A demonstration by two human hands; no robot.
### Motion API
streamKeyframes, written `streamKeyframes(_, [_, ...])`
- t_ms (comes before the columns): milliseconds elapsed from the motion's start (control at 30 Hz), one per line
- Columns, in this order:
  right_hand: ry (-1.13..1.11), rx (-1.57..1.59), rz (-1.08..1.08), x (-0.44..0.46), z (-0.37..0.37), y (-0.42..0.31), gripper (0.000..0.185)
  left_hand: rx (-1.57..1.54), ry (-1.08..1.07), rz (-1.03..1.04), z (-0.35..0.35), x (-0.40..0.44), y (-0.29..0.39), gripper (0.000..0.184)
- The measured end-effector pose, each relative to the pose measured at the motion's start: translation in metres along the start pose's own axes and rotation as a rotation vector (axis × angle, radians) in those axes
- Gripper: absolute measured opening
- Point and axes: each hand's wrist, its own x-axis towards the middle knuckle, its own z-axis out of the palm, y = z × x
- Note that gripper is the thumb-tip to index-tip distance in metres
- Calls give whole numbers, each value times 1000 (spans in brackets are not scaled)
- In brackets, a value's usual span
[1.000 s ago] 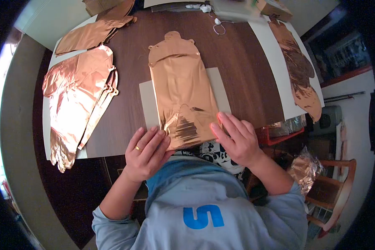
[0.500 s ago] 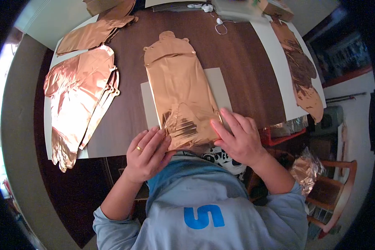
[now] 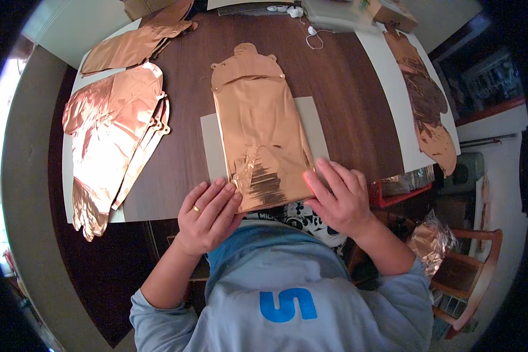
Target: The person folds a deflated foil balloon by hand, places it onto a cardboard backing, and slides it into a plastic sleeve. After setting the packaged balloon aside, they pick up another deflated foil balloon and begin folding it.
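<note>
Gripping copper foil (image 3: 253, 114) by its near end, my left hand (image 3: 210, 216) and right hand (image 3: 341, 198) point its long axis away, tab (image 3: 245, 49) foremost.

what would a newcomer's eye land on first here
Probably the long copper foil mid-table, with the left hand and right hand touching its near corners. Next, the glaring foil pile at the left of the table. The blue figure on the shirt, at the bottom of the view, also stands out.

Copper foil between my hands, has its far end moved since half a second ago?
Yes: the copper foil has swung right at its far end, nearer the white cord.
</note>
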Motion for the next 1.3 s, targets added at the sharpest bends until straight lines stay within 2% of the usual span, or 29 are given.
streamKeyframes(100, [-8,41,121,7,-14,-12,49,1,-1,7,-1,1,0,30])
streamKeyframes(200, [133,70,-36,12,-11,-25,43,0,-6,1,-1,0,1,30])
streamKeyframes(300, [79,141,-199,26,4,-40,40,-8,-22,1,-1,1,1,31])
streamKeyframes(433, [21,115,-190,28,20,-36,40,4,-42,17,-4,1,-1,32])
streamKeyframes(800, [69,136,-68,20,14,-27,35,-8,-19,-3,-3,1,-1,31])
streamKeyframes(1300, [43,112,-143,17,14,-16,35,4,-29,28,-12,7,0,30])
